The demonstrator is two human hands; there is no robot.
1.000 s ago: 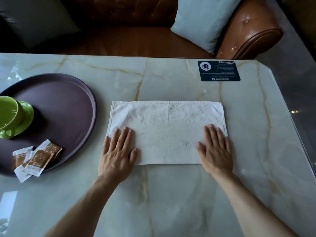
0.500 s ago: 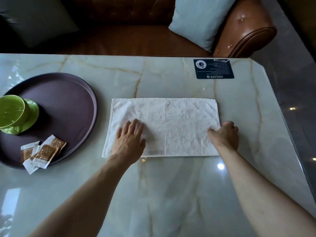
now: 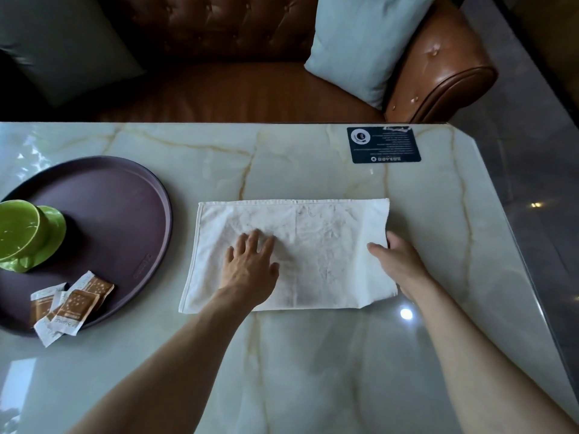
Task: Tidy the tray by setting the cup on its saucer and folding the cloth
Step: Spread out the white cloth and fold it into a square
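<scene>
A white cloth (image 3: 326,245), folded into a long rectangle, lies flat on the marble table. My left hand (image 3: 249,261) presses flat on its left half, fingers spread. My right hand (image 3: 396,261) grips the cloth's right edge, thumb on top and fingers tucked under, and that edge is lifted slightly. On the round dark purple tray (image 3: 125,195) at the left, a green cup (image 3: 15,230) sits on a green saucer (image 3: 53,236), partly cut off by the frame edge.
Several brown and white sugar packets (image 3: 69,305) lie at the tray's near rim. A dark card (image 3: 383,145) lies at the table's far right. A brown leather sofa (image 3: 244,89) with cushions stands behind the table. The table's right edge runs diagonally.
My left hand slid further onto the cloth and flattened. My right hand went from lying flat on the cloth to gripping its right edge and lifting it a little.
</scene>
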